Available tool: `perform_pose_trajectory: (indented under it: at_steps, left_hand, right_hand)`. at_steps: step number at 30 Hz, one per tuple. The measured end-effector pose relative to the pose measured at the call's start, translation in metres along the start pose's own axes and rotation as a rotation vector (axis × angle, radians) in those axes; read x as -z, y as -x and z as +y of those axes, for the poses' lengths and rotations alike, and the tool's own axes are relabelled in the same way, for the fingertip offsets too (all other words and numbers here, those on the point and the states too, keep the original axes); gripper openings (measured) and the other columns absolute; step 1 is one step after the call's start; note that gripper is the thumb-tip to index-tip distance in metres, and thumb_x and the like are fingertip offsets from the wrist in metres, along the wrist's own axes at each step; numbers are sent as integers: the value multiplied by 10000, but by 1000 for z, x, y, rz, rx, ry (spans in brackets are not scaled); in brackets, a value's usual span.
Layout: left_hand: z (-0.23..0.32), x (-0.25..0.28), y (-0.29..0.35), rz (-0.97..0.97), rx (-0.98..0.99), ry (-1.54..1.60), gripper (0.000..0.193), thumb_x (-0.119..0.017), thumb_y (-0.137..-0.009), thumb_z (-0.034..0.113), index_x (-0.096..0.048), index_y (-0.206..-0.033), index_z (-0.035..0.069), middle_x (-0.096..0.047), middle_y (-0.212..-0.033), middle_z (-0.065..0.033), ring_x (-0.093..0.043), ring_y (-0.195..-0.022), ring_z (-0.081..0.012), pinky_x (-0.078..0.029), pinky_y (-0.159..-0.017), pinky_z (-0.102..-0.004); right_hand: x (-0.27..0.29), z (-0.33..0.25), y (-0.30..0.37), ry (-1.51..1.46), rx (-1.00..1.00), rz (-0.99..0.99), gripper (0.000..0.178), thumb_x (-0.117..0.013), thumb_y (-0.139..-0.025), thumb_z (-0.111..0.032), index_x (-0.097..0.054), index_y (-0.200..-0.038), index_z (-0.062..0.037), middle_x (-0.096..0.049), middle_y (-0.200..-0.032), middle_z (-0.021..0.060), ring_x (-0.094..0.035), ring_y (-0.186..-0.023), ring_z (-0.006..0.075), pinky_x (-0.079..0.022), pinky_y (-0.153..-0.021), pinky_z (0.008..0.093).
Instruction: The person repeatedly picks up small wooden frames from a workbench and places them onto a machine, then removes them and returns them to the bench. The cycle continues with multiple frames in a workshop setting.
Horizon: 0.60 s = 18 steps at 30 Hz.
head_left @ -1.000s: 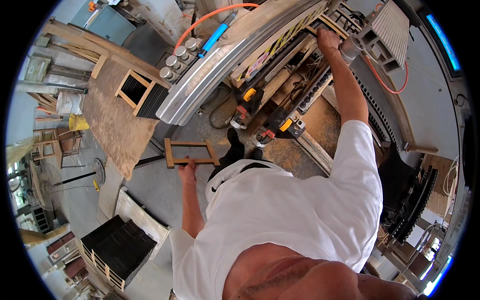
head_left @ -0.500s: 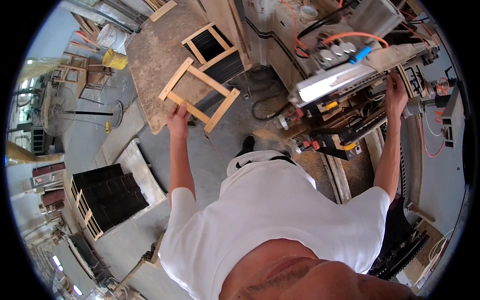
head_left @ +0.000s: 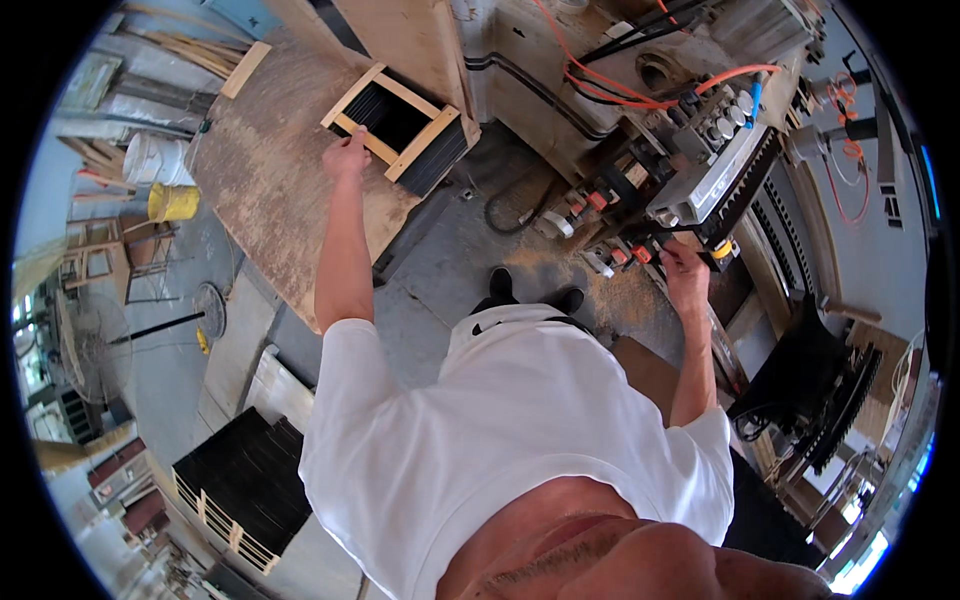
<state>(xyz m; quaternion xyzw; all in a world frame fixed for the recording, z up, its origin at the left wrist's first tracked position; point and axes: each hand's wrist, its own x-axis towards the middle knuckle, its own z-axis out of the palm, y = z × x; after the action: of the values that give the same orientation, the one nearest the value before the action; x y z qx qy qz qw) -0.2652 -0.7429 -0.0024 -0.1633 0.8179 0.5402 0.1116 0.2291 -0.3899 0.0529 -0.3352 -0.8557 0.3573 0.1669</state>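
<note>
My left hand (head_left: 347, 155) grips the near rail of a pale wooden frame (head_left: 425, 143), its fingers closed on the wood. The frame lies on top of a stack of black-edged frames (head_left: 442, 168) on a worn brown table (head_left: 255, 165). At the right, my right hand (head_left: 685, 275) is at the front of a machine (head_left: 715, 185) with a long metal cylinder, beside a red and black clamp (head_left: 640, 254). Its fingers are curled and partly hidden against the machine, so what they hold cannot be made out.
A larger stack of black-edged frames (head_left: 240, 480) stands on the floor at the lower left. A standing fan (head_left: 90, 340), a yellow bucket (head_left: 172, 203) and a white bucket (head_left: 155, 160) are on the left. Orange hoses (head_left: 735, 72) run over the machine; sawdust (head_left: 615, 300) covers the floor below.
My left hand has brought the wooden frame from in front of the stack onto its top. My right hand has moved left and nearer, from the machine's far right side to its front.
</note>
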Motion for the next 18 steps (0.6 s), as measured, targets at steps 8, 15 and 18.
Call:
perform_pose_trajectory:
  at_steps: [8, 15, 18]
  left_hand:
    - [19, -13, 79, 49, -1076, -702, 538, -775, -722, 343, -640, -1125, 13, -686, -978, -183, -626, -969, -318, -443, -918, -427]
    - [6, -36, 51, -161, -889, -860, 484, -757, -727, 278, -651, -1160, 92, -689, -1018, -153, -597, -1060, -318, -294, -1073, -443]
    - [9, -43, 34, -141, -901, -883, 519, -763, -726, 295, -633, -1188, 98, -685, -1047, -148, -604, -1054, -322, -296, -1071, -450]
  right_hand:
    - [-29, 35, 50, 111, -226, -70, 240, -659, -826, -173, -692, -1035, -58, -693, -826, 136, -678, -777, 244, -520, -726, 342]
    - [-29, 27, 76, 135, -315, -55, 248, -638, -810, -169, -692, -1023, -53, -694, -912, 176, -684, -853, 307, -523, -758, 364]
    - [-20, 37, 92, 116, -342, 12, 249, -615, -802, -160, -691, -1017, -60, -684, -925, 188, -670, -877, 333, -519, -774, 380]
